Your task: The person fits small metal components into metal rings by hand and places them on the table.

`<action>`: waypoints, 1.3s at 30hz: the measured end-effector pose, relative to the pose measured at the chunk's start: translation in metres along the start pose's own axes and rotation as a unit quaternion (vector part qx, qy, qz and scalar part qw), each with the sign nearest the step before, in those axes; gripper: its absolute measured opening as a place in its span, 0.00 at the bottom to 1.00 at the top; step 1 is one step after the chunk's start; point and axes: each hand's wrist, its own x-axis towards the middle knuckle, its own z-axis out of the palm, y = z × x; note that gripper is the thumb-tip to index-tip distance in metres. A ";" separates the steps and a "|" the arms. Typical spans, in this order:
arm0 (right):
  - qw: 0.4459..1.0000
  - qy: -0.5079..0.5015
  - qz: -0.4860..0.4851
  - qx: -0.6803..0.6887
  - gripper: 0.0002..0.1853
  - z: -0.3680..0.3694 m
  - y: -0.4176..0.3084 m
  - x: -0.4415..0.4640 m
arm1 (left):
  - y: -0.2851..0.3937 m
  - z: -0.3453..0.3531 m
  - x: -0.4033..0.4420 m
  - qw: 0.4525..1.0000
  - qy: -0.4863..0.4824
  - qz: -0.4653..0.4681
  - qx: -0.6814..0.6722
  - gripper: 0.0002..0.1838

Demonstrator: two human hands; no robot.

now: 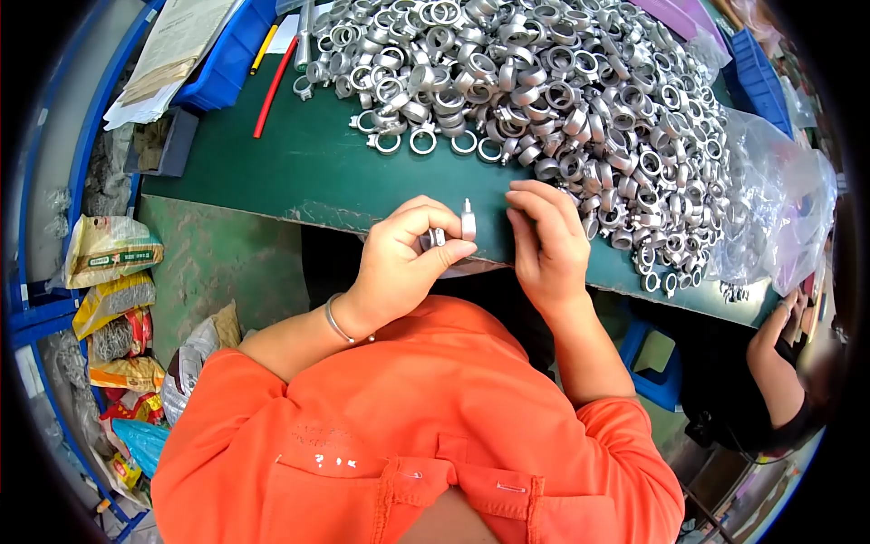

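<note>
From the middle of your view, the silver metal ring (468,223) sits just off centre, near 1 o'clock, over the table's (245,172) near edge. Your left hand (394,258) has its grip closed on it, thumb against index finger; a shiny bit shows inside the curl, though whether it's the same part you can't tell. Your right hand (551,245), at 3 o'clock from the left, leaves a narrow gap between thumb and fingertips. The heaped rings (544,100) spread around 1 o'clock, and a red pen (275,88) lies between 10 and 11.
</note>
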 end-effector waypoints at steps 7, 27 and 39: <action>0.910 -0.091 0.195 0.355 0.14 -0.001 -0.021 -0.007 | 0.009 0.002 -0.005 0.994 -0.018 0.077 0.073 0.06; 0.882 0.047 0.189 0.429 0.18 0.008 -0.022 -0.015 | 0.006 0.002 -0.004 0.998 0.050 0.029 -0.003 0.05; 0.982 0.044 -0.049 0.176 0.14 0.001 -0.019 -0.009 | 0.019 0.001 -0.003 0.949 0.013 -0.211 -0.236 0.07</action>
